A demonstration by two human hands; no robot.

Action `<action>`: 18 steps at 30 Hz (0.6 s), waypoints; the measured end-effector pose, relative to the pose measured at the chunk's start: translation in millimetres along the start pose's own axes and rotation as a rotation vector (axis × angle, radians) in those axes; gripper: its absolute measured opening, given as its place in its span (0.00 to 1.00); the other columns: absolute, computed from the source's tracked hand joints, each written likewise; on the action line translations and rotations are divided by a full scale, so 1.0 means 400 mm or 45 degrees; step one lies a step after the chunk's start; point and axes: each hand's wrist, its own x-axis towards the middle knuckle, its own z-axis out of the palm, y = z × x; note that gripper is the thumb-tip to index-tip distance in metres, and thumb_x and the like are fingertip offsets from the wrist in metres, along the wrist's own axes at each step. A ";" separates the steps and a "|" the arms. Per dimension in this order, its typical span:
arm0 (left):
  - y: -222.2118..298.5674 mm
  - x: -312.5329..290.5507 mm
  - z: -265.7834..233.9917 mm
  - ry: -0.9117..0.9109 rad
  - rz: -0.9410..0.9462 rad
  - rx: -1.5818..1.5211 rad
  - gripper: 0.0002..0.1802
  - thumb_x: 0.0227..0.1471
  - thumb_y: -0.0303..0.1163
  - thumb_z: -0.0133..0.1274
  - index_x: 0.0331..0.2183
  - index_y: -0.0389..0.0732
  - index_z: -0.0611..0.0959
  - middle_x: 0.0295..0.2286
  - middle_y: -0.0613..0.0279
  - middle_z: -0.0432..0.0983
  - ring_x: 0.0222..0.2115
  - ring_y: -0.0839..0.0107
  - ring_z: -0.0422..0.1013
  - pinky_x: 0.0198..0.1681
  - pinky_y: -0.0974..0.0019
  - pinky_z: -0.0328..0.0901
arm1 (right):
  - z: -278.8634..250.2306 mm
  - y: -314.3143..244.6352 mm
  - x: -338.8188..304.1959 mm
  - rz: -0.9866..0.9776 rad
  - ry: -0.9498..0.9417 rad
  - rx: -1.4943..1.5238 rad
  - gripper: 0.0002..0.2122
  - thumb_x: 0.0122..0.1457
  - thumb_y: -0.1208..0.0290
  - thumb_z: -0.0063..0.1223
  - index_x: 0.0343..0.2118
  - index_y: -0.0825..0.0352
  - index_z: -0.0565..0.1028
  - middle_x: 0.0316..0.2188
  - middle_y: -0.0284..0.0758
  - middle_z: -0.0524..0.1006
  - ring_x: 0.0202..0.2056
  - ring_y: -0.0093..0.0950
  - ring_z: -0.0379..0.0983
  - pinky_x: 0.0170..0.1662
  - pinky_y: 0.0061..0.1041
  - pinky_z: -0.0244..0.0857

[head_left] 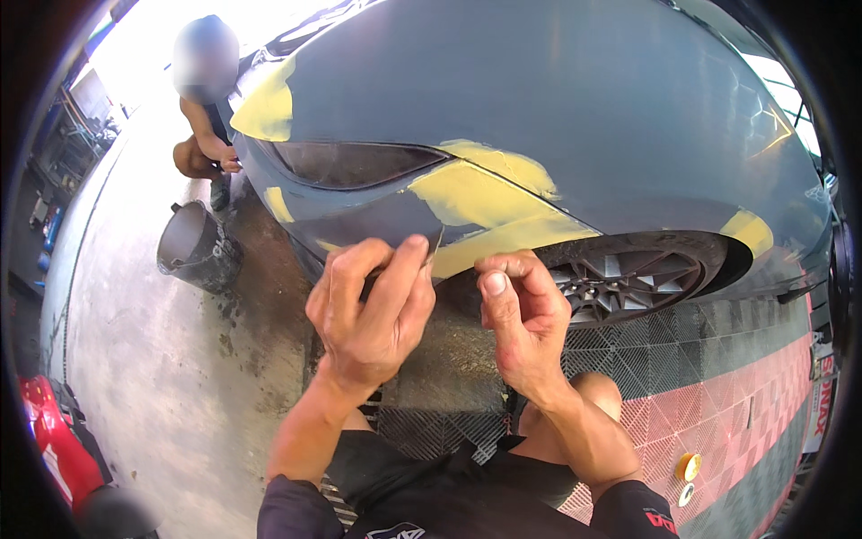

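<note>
My left hand (pixel 373 305) is raised in front of a grey car's front corner, its fingers curled and pinched together. A thin dark edge (pixel 438 242) shows at its fingertips, too slight to name. Level with it, a short gap to the right, my right hand (pixel 528 314) is closed, the thumb pressed to the bent index finger. Whatever it may hold is hidden. Behind both hands, yellow filler (pixel 480 198) covers patches of the bumper and fender, between the dark headlight (pixel 359 164) and the wheel (pixel 620 283).
To the left, a black bucket (pixel 193 247) stands on the concrete floor (pixel 162 359) near a crouching person (pixel 206 135) at the car's front. Red and grey grid tiles (pixel 691 395) lie at right, with a small yellow tin (pixel 689 467) on them. Something red (pixel 63 440) is at lower left.
</note>
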 end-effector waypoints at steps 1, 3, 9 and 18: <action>-0.017 0.017 0.010 0.009 0.068 0.045 0.23 0.42 0.22 0.72 0.44 0.39 0.90 0.36 0.64 0.75 0.30 0.66 0.76 0.30 0.64 0.72 | -0.018 0.017 -0.001 -0.109 -0.069 -0.133 0.07 0.74 0.72 0.58 0.46 0.71 0.80 0.39 0.32 0.79 0.31 0.15 0.71 0.32 0.17 0.66; -0.039 0.044 0.028 -0.005 0.181 0.145 0.22 0.42 0.22 0.72 0.44 0.39 0.90 0.36 0.65 0.75 0.31 0.66 0.76 0.30 0.64 0.71 | -0.020 0.006 -0.011 -0.209 -0.126 -0.218 0.06 0.73 0.73 0.58 0.44 0.72 0.80 0.39 0.34 0.79 0.31 0.16 0.71 0.33 0.17 0.66; -0.066 0.066 0.059 -0.030 0.316 0.282 0.21 0.43 0.21 0.71 0.43 0.40 0.90 0.36 0.65 0.75 0.31 0.66 0.76 0.29 0.64 0.71 | -0.005 -0.004 -0.024 -0.398 -0.208 -0.314 0.03 0.67 0.80 0.64 0.40 0.73 0.83 0.36 0.36 0.80 0.23 0.13 0.71 0.24 0.17 0.62; -0.074 0.085 0.076 -0.028 0.308 0.270 0.25 0.41 0.18 0.70 0.45 0.41 0.90 0.36 0.62 0.76 0.29 0.63 0.76 0.28 0.62 0.71 | -0.005 -0.013 -0.026 -0.383 -0.235 -0.288 0.03 0.66 0.80 0.65 0.40 0.74 0.83 0.37 0.38 0.82 0.23 0.15 0.74 0.24 0.19 0.64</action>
